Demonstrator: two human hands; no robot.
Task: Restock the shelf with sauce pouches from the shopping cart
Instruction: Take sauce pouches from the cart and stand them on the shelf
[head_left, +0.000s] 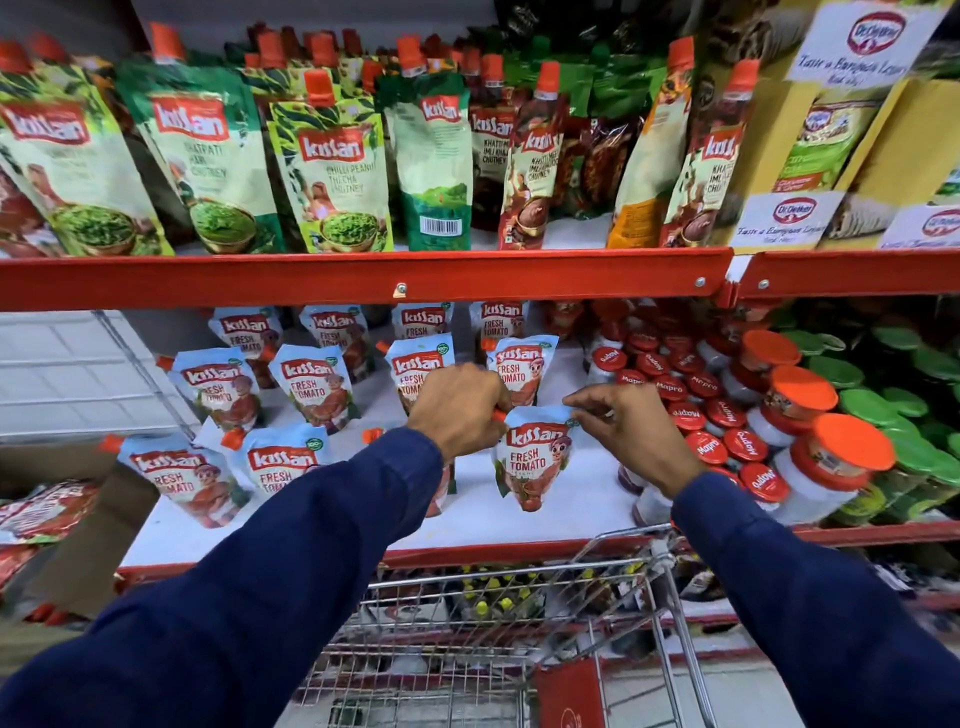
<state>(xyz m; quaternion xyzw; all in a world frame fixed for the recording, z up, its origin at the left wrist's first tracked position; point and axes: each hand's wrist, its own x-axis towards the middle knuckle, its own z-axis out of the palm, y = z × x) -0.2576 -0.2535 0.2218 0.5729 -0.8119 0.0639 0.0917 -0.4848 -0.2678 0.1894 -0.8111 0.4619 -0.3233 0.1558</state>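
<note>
A light-blue "Fresh Tomato" sauce pouch (532, 457) with an orange spout stands upright on the white middle shelf (582, 499), in the front row. My left hand (462, 405) grips its top left corner at the spout. My right hand (631, 431) pinches its top right corner. Several more of the same pouches (311, 384) stand in rows to the left and behind. Another pouch is partly hidden behind my left wrist. The wire shopping cart (519, 623) sits below the shelf, between my arms.
Red-capped jars (706, 415) and orange-lidded jars (810, 431) crowd the shelf right of the pouch. The red-edged upper shelf (363, 275) carries green and brown chutney pouches (332, 171). A cardboard box (88, 545) with red packets stands at the lower left.
</note>
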